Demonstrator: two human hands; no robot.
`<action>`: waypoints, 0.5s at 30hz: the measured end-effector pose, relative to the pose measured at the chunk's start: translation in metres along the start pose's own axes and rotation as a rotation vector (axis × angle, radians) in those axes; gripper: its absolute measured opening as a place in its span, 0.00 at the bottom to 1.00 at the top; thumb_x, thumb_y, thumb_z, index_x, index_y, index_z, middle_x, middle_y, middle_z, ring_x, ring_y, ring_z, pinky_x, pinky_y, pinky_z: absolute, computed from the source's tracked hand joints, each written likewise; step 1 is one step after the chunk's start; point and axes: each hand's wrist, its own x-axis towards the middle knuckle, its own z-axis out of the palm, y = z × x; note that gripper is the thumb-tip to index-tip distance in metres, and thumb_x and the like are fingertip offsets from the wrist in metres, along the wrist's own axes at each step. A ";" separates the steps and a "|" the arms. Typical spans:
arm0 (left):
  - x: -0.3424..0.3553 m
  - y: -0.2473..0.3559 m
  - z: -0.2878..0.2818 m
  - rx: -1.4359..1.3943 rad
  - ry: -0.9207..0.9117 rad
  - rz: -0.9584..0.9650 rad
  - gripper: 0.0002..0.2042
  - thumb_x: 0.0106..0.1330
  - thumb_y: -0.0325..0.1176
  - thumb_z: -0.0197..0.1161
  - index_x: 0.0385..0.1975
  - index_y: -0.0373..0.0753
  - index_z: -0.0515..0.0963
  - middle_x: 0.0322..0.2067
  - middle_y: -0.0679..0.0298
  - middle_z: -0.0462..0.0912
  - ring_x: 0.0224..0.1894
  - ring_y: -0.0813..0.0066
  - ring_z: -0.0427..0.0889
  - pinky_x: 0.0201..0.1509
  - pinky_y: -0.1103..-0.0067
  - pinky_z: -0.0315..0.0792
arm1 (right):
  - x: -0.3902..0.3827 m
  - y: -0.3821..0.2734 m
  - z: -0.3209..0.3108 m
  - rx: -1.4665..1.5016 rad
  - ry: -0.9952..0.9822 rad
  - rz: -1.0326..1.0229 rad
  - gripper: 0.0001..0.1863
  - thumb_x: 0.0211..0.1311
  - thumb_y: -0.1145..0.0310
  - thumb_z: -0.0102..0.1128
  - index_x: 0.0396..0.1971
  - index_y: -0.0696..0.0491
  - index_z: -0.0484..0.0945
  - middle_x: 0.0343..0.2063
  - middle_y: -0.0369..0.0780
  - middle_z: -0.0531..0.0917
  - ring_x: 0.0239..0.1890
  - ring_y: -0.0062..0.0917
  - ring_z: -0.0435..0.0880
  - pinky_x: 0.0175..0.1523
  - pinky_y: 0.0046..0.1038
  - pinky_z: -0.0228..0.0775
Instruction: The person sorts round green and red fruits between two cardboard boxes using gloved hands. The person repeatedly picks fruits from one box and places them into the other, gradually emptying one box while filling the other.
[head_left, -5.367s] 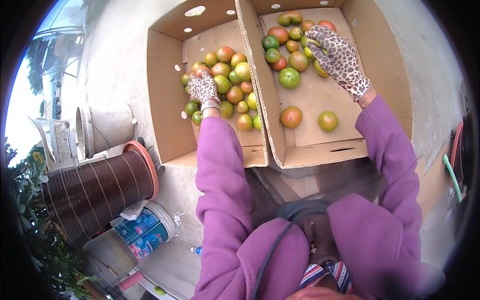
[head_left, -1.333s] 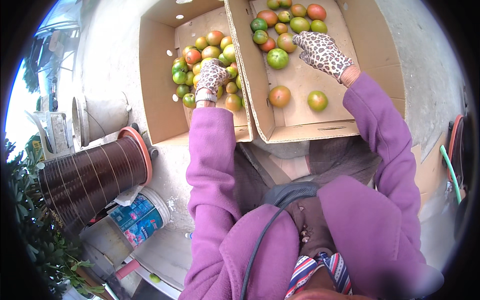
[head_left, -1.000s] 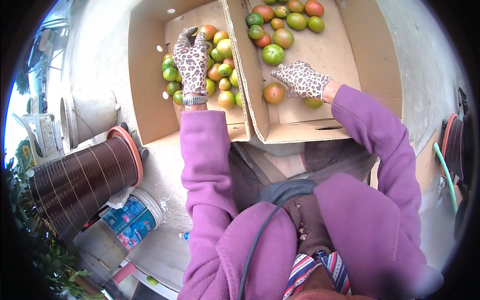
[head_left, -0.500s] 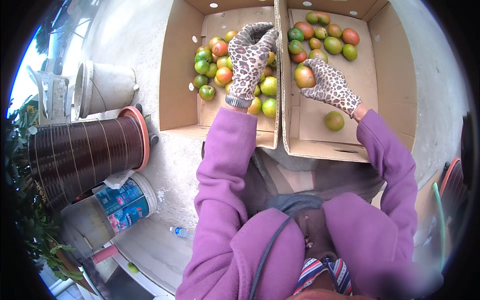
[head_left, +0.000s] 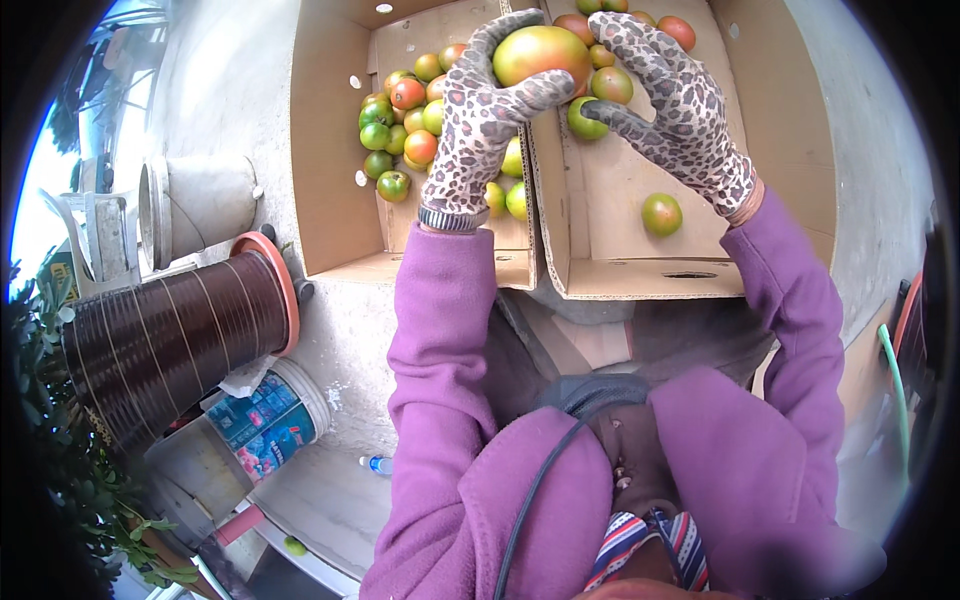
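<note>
Tomato [head_left: 541, 57], head view: held in the curled fingers of your left hand [head_left: 480, 130], over the adjoining walls of the left box [head_left: 325, 150] and right box [head_left: 790, 150], both cardboard. Your right hand [head_left: 690, 120], fingers parted wide, is just beside it; whether they touch cannot be told. Left box: clustered green-to-red tomatoes [head_left: 407, 94]. Right box: a looser group [head_left: 611, 86], and one green tomato [head_left: 662, 215] lying apart, nearer you. Surroundings: grey floor [head_left: 345, 350]; white bucket [head_left: 220, 200] and brown ribbed pot [head_left: 180, 325] to your left.

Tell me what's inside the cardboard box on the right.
One greenish tomato sits near the front; more tomatoes cluster toward the back. Anything behind the right hand and held tomato is hidden.
</note>
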 end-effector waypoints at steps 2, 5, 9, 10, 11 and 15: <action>0.004 -0.006 -0.024 -0.070 0.077 -0.003 0.25 0.57 0.34 0.68 0.53 0.32 0.70 0.45 0.56 0.78 0.47 0.67 0.79 0.52 0.72 0.76 | 0.028 -0.017 -0.030 0.126 -0.130 0.119 0.16 0.58 0.74 0.59 0.47 0.55 0.75 0.40 0.41 0.80 0.44 0.34 0.80 0.51 0.30 0.71; 0.008 -0.020 -0.065 0.121 0.176 -0.076 0.21 0.61 0.34 0.64 0.51 0.32 0.71 0.45 0.53 0.78 0.43 0.64 0.82 0.50 0.72 0.78 | 0.013 0.007 -0.033 -0.032 -0.045 0.027 0.14 0.59 0.72 0.59 0.46 0.54 0.74 0.34 0.42 0.81 0.39 0.34 0.81 0.45 0.30 0.73; -0.013 -0.032 -0.101 0.540 0.020 -0.375 0.25 0.55 0.35 0.70 0.52 0.33 0.73 0.42 0.57 0.81 0.44 0.68 0.82 0.49 0.75 0.77 | -0.029 0.055 -0.024 -0.187 -0.033 0.192 0.25 0.52 0.64 0.70 0.51 0.50 0.77 0.49 0.40 0.80 0.52 0.34 0.79 0.56 0.31 0.73; -0.020 -0.032 -0.101 0.733 -0.049 -0.424 0.32 0.48 0.42 0.75 0.52 0.33 0.73 0.44 0.54 0.80 0.44 0.64 0.82 0.48 0.74 0.77 | -0.033 0.055 -0.032 -0.164 -0.132 0.344 0.21 0.56 0.66 0.66 0.50 0.51 0.77 0.50 0.42 0.79 0.53 0.34 0.79 0.57 0.32 0.72; -0.019 -0.050 -0.104 0.873 -0.148 -0.573 0.34 0.45 0.41 0.76 0.52 0.34 0.72 0.46 0.51 0.79 0.48 0.60 0.80 0.52 0.74 0.74 | -0.036 0.058 -0.036 -0.170 -0.173 0.368 0.20 0.57 0.65 0.66 0.51 0.51 0.77 0.51 0.43 0.79 0.53 0.34 0.78 0.57 0.32 0.71; -0.030 -0.068 -0.071 1.145 -0.527 -0.481 0.34 0.44 0.41 0.76 0.52 0.34 0.72 0.46 0.49 0.79 0.51 0.58 0.79 0.54 0.74 0.73 | -0.047 0.067 -0.038 -0.134 -0.270 0.421 0.20 0.59 0.64 0.63 0.52 0.51 0.76 0.50 0.43 0.79 0.53 0.36 0.78 0.58 0.34 0.70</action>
